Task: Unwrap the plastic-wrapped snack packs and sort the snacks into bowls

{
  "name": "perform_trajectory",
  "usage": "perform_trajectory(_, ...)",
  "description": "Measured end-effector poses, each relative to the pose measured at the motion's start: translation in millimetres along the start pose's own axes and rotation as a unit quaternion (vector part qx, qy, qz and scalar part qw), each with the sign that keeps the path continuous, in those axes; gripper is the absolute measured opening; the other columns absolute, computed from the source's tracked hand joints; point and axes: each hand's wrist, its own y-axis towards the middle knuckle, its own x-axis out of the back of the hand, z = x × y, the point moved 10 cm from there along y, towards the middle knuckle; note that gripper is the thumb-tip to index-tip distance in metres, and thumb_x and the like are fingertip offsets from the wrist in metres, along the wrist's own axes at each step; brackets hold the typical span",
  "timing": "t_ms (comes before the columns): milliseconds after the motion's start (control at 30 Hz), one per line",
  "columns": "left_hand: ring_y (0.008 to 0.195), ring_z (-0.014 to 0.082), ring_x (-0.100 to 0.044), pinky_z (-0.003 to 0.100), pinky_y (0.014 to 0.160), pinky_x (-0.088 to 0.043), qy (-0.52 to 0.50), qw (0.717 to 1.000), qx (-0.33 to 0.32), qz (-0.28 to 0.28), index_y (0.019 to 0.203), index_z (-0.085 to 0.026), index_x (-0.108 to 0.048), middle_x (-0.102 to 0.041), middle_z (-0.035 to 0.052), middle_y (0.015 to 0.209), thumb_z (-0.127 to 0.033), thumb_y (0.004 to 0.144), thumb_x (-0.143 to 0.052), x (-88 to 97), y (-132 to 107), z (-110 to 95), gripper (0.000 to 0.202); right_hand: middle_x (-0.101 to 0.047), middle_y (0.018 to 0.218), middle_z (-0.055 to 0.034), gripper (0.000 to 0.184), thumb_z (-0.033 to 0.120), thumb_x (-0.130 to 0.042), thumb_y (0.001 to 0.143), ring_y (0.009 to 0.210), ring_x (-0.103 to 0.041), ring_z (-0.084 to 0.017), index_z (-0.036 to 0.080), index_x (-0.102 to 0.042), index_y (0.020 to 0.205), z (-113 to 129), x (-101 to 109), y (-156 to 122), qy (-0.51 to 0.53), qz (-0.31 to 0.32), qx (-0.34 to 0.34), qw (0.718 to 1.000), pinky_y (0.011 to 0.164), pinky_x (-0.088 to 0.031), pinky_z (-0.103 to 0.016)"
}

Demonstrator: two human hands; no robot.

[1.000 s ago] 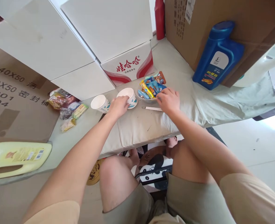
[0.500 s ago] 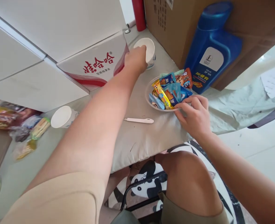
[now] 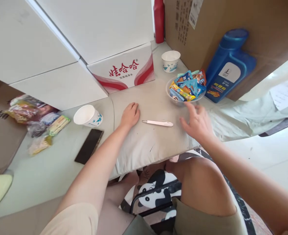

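Nearest the camera, a panda-print seat (image 3: 158, 192) shows between the person's bare knees. Above it the worktop (image 3: 146, 147) is draped in pale, creased cloth. A flat black phone (image 3: 89, 146) lies on it at the left.

The left hand (image 3: 130, 115) rests palm down on the cloth, fingers loosely curled and holding nothing. The right hand (image 3: 197, 122) is spread wide and empty, over the worktop's front edge.

Between the two hands lies a slim white tool (image 3: 157, 123), smooth and pen-shaped. Its long axis runs left to right, the thin tip toward the left hand and the rounder end near the right fingers. Neither hand touches it.

A white paper cup (image 3: 87, 116) stands left of the left hand, and crinkled snack packets (image 3: 36, 117) lie further left. Beyond the right hand a clear bowl (image 3: 173, 98) is heaped with glossy wrapped sweets. Behind it stand a second paper cup (image 3: 170, 61), a blue plastic jug (image 3: 228, 65), a white carton with red lettering (image 3: 124, 70) and a red bottle (image 3: 159, 19).
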Motion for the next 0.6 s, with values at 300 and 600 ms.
perform_trajectory(300,0.148,0.0282,-0.039,0.044,0.122,-0.032,0.012,1.0,-0.012,-0.015,0.145,-0.013,-0.049,-0.047,0.0126,0.157,-0.028,0.099,-0.034,9.5,-17,-3,0.052,-0.051,0.139,-0.0236,0.064,0.05,-0.047,0.092,0.121,-0.059,-0.041,0.029,-0.042,0.152,14,-46,95,-0.034,0.112,-0.056,0.992,0.093,-0.048,-0.054)
perform_trajectory(600,0.149,0.0267,-0.037,0.044,0.122,-0.032,0.015,1.0,0.001,0.003,0.144,-0.016,-0.05,-0.048,0.0112,0.156,-0.03,0.098,-0.037,2.1,-14,6,0.05,-0.028,0.158,-0.0354,0.072,0.057,-0.035,0.094,0.141,-0.04,-0.046,0.01,-0.057,0.143,28,-101,244,-0.044,0.108,-0.016,0.993,0.097,-0.036,-0.058)
